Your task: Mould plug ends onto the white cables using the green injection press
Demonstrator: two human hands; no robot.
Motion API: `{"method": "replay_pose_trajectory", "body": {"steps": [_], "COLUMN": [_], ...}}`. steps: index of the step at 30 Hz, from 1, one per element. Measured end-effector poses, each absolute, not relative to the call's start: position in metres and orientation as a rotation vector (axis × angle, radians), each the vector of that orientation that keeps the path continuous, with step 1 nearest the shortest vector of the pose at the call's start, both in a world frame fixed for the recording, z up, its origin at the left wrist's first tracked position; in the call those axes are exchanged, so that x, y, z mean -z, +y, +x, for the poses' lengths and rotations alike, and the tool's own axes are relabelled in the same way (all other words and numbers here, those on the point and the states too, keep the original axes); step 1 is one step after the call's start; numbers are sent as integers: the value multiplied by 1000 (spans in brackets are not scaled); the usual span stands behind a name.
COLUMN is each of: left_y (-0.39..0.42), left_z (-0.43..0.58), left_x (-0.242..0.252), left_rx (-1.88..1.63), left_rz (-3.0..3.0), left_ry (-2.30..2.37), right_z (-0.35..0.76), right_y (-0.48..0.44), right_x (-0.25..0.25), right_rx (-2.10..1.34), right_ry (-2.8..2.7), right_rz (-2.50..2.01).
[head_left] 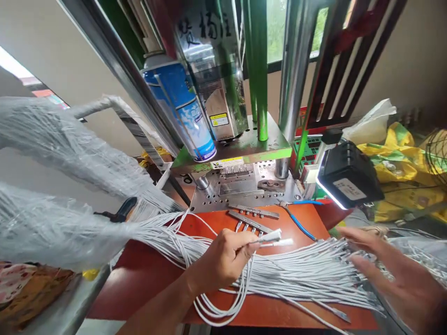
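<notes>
My left hand [223, 258] pinches two white cable ends [270, 237] above the table's [167, 298] middle. My right hand [394, 270], fingers spread, is at the right end of the cable bundle [296, 272]; I can't tell whether it touches. I judge it early: two ends are singled out, the many bundled cables remain, and the metal bars [249, 221] lie on the far side, untouched.
</notes>
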State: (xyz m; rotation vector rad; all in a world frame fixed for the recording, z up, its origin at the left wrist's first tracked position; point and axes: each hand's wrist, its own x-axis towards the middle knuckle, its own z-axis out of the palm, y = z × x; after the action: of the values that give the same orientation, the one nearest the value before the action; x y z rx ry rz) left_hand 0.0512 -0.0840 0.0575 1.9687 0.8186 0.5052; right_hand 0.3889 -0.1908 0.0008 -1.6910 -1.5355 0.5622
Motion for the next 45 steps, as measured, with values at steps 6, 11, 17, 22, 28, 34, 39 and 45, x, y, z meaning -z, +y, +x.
{"method": "replay_pose_trajectory", "body": {"steps": [6,11,17,22,28,34,39,45], "left_y": [-77,-77,-82,-83,-81,-81,-82,-84], "left_z": [61,56,55,56,56,55,52,52], "left_x": [-27,-11,-12,-13,-22,-27,-27,-35], "left_rx": [-646,-677,-617,-626,-634,-633,-664,-725], "left_rz": [1411,1273,1246,1266,1394,1417,1393,1530], "left_ry": [897,943,940,949,1013,1039,1038,1055], "right_z": [263,244,253,252,258,261,259,258], "right_y": [-100,-73,-81,-80,-79,-79,-79,-79], "right_x": [-20,-10,-5,-9,1,8,9,7], "right_rx": [-1584,-1800,-1829,-1812,-1771,-1792,-1838,-1861], "right_ry": [-1027,-923,-899,-935,-923,-900,-902,-905], "right_rz": [-877,-668,-755,-760,-807,-849,-823,-789]}}
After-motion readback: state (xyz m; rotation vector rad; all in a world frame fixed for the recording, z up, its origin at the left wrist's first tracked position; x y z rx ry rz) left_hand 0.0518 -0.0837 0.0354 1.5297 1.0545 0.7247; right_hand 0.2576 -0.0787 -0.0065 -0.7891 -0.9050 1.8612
